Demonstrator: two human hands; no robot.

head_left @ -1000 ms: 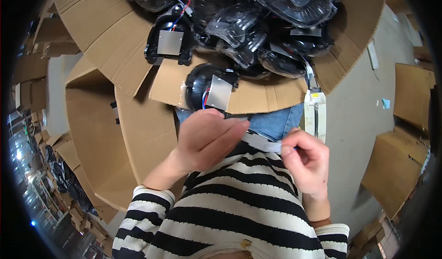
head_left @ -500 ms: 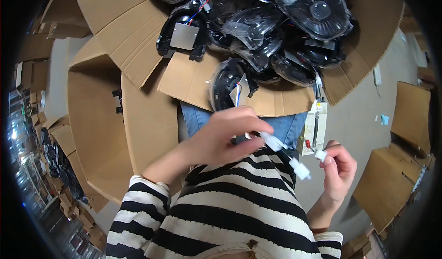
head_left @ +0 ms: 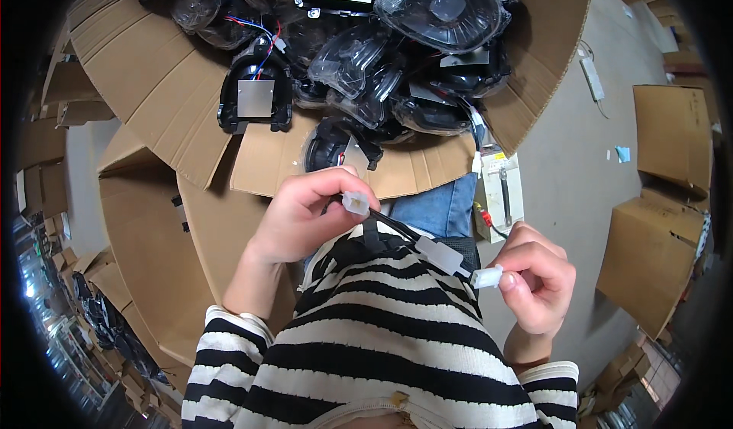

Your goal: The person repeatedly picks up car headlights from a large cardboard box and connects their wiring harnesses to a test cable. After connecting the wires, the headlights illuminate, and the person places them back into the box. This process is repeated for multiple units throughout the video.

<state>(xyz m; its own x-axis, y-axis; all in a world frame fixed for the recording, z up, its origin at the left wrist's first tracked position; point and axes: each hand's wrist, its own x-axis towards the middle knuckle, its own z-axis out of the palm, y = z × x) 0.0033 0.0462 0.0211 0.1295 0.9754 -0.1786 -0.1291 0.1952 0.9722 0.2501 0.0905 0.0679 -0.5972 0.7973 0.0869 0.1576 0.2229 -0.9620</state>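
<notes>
My left hand (head_left: pixel 305 214) is closed, pinching a white plug connector (head_left: pixel 355 202) between thumb and fingers, its socket end facing up. Dark wires run from that hand down to a second white connector (head_left: pixel 438 255), which hangs free in front of my striped top. On the right, my right hand (head_left: pixel 540 280) is closed on a small white wire connector (head_left: pixel 486 277) held between thumb and forefinger. That piece lies close beside the hanging connector's tip; I cannot tell whether they touch.
Beyond my hands, an open cardboard box (head_left: pixel 427 156) holds several black housings (head_left: pixel 256 97) in clear plastic, some with metal plates and coloured wires. Another open carton (head_left: pixel 145 238) stands at left. A pale device (head_left: pixel 504 200) with a red-tipped cable sits at right, near brown boxes (head_left: pixel 649 261).
The whole scene has shifted left in view. My left hand has turned its connector socket-up. My right hand's connector has come closer to the hanging one.
</notes>
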